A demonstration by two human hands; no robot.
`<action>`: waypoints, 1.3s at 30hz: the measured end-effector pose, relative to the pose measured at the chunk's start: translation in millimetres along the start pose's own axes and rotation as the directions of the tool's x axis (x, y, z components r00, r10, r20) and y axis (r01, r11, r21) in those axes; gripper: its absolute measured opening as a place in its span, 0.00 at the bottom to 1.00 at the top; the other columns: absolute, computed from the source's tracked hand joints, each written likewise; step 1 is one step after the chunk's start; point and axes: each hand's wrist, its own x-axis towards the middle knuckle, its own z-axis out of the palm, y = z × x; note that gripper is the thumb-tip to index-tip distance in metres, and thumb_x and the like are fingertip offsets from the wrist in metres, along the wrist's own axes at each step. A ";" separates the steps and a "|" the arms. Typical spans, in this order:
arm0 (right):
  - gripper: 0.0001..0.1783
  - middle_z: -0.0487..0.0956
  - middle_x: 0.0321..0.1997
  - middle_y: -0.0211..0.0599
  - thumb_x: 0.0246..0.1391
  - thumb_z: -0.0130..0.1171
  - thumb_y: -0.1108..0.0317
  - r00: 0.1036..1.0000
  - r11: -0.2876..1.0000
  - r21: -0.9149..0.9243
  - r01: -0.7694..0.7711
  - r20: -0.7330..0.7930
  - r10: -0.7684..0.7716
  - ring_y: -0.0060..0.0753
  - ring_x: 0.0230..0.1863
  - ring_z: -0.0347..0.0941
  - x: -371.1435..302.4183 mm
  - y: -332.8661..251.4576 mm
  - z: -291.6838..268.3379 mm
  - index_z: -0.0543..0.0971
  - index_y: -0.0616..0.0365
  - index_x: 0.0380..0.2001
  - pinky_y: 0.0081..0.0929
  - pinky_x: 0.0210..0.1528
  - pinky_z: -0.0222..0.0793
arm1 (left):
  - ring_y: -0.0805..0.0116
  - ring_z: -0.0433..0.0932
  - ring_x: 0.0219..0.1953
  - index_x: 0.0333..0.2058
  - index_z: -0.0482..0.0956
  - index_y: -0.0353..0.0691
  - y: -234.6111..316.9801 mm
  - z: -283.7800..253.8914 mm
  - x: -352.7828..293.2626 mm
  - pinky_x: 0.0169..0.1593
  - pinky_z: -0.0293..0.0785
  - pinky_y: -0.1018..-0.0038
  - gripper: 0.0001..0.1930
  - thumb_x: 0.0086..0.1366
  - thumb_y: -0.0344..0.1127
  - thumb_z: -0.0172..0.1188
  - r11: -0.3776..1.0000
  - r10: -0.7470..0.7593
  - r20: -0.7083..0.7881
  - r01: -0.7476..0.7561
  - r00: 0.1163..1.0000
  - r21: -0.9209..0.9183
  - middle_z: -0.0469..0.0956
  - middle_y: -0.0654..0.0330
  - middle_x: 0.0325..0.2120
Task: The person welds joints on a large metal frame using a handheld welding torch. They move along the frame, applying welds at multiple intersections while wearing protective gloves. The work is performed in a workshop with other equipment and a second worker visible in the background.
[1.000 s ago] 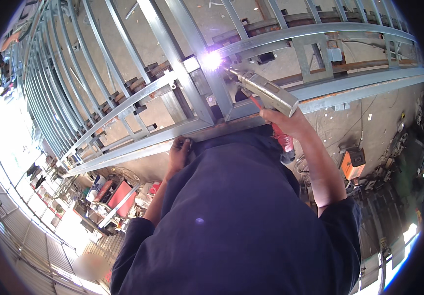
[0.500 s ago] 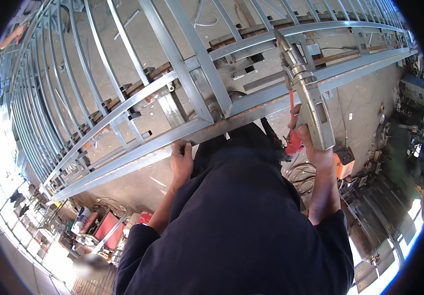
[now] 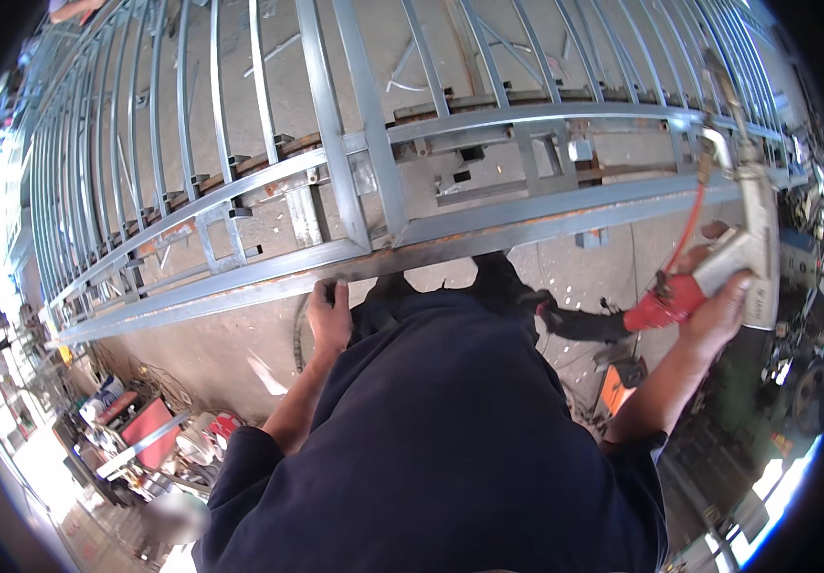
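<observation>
A silver welding gun (image 3: 759, 258) with a narrow nozzle and a red-wrapped grip (image 3: 665, 304) is in my right hand (image 3: 718, 310). It stands nozzle-up, out to the right past the gate-like metal frame (image 3: 527, 205). From the grip a black cable (image 3: 584, 325) runs back toward my legs, and a thin red hose (image 3: 689, 234) joins near the nozzle. My left hand (image 3: 331, 320) is closed, thumb against curled fingers, just at the near edge of the frame's lower tube. Whatever may be between those fingers is too small to make out.
Many upright bars (image 3: 188, 105) fill the frame's far side. An orange box (image 3: 614, 390) sits on the floor right of me. Machinery (image 3: 799, 267) lines the far right. A red-topped stand (image 3: 147, 435) with clutter is at lower left. Another person's hand (image 3: 73, 10) shows at the top left.
My right hand has swung the welding gun to the right, away from the frame's middle, turning its red grip into view. My left hand stays by the tube. The view has shifted.
</observation>
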 end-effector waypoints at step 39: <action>0.28 0.83 0.34 0.36 0.51 0.75 0.61 -0.056 0.704 -0.694 -0.151 0.717 0.695 0.25 0.30 0.79 321.4 118.9 229.8 0.78 0.65 0.51 0.27 0.35 0.78 | 0.47 0.84 0.46 0.50 0.83 0.40 291.2 128.7 205.5 0.50 0.80 0.60 0.20 0.67 0.47 0.62 0.960 0.267 0.011 -0.266 0.964 0.091 0.85 0.46 0.42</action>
